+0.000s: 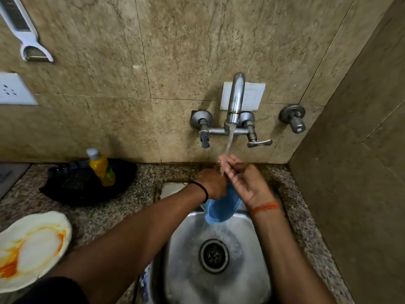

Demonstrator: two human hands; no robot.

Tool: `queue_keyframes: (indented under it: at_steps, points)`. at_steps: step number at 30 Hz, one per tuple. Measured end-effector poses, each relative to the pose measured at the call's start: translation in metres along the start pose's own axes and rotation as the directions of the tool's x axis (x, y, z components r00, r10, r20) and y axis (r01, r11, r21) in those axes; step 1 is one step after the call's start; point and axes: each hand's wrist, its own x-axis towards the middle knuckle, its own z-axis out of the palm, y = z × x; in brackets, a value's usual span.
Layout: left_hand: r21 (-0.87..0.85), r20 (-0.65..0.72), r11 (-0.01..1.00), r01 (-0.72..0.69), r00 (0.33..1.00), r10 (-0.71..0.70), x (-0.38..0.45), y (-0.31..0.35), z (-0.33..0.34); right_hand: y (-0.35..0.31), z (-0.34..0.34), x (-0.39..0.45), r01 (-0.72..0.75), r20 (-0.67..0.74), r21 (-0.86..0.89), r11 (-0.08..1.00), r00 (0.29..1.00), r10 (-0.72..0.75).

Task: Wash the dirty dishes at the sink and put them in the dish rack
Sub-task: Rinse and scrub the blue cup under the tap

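Note:
A blue plastic cup [221,208] hangs tilted over the steel sink [258,279], and my left hand [213,183] grips it near the rim. Water runs from the wall tap [235,99] onto the fingers of my right hand [245,181], which is spread flat beside the cup and touches its upper edge. Water spills from the cup toward the drain [213,255]. A white plate [32,249] smeared with orange sauce lies on the counter at the left.
A yellow bottle of dish liquid [102,167] stands in a black tray [74,187] behind the plate. A peeler [26,38] and a socket [13,89] are on the tiled wall. A side wall [355,172] closes the right.

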Motion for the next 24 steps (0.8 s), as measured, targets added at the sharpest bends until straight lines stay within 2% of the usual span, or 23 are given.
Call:
queue_keyframes:
  at_steps: [3,5,7,9,11,13,15,17,19,22,23,24]
  points:
    - [-0.159,0.031,0.985,0.071,0.997,-0.067,-0.006,-0.007,0.012,0.019,0.001,-0.006,-0.132,0.111,0.1,0.986,0.986,0.121]
    - [-0.268,0.058,0.956,0.121,0.992,-0.109,-0.008,-0.014,0.018,0.021,0.006,-0.003,-0.16,0.115,0.069,0.985,0.982,0.151]
    - [-0.368,0.085,0.914,0.172,0.985,-0.151,-0.01,-0.021,0.021,0.021,0.009,0.002,-0.134,0.082,-0.124,0.983,0.986,0.144]
    - [-0.426,0.098,0.88,0.211,0.977,-0.187,-0.011,-0.026,0.021,0.021,0.009,0.009,-0.04,-0.018,-0.43,0.902,0.999,0.036]
    - [-0.393,0.081,0.892,0.224,0.975,-0.209,-0.01,-0.027,0.017,0.017,0.008,0.012,0.002,-0.134,-0.55,0.835,0.987,-0.09]
    - [-0.251,0.031,0.944,0.215,0.976,-0.214,-0.009,-0.024,0.009,0.007,0.009,0.015,0.058,-0.226,-0.508,0.86,0.954,-0.198]
    - [-0.087,-0.019,0.982,0.166,0.986,-0.168,-0.008,-0.016,0.002,-0.008,0.009,0.017,0.162,-0.249,-0.464,0.871,0.919,-0.304]
    - [0.01,-0.039,0.995,0.099,0.994,-0.099,-0.007,-0.008,-0.005,-0.023,0.01,0.02,0.219,-0.221,-0.46,0.861,0.91,-0.35]
    - [0.021,-0.065,0.998,0.063,0.996,-0.062,-0.004,-0.001,-0.011,-0.034,0.012,0.024,0.237,-0.219,-0.442,0.865,0.907,-0.36]
    - [-0.077,-0.076,0.995,0.068,0.994,-0.074,-0.001,0.002,-0.016,-0.042,0.013,0.034,0.234,-0.266,-0.456,0.859,0.885,-0.383]
    - [-0.123,-0.073,0.989,0.077,0.994,-0.087,-0.001,0.001,-0.017,-0.043,0.01,0.038,0.228,-0.277,-0.513,0.828,0.869,-0.411]
    - [-0.172,-0.081,0.982,0.083,0.992,-0.098,-0.002,0.0,-0.018,-0.043,0.007,0.042,0.209,-0.28,-0.632,0.746,0.836,-0.472]
